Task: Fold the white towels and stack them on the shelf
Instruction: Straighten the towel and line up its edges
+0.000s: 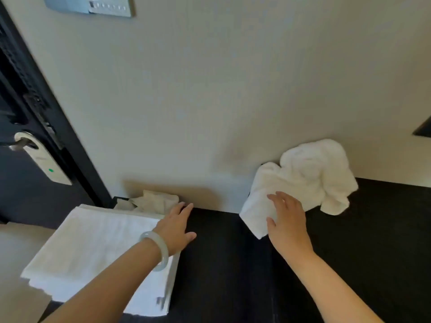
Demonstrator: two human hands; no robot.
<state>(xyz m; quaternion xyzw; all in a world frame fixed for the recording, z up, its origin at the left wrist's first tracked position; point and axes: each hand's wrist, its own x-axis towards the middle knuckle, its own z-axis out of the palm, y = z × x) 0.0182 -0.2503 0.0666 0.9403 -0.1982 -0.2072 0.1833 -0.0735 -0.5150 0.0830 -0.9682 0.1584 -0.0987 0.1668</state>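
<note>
Crumpled towel (305,178) is heaped against the wall, right side of the dark shelf (221,264). Its near corner is touched by the right hand (288,217), fingers spread. Left hand (176,226) is laid flat at the folded towel (98,250) edge, farther off.

It looked like a hotel room: a hanger card (44,159) hung on the door handle (12,143), a switch panel (91,5) sat on the wall (210,89), and white towels (100,250) lay nearby.

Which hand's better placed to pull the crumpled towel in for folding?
Right. The right hand lies on the near corner of the crumpled towel; the left hand sits far off, beside the folded stack.
</note>
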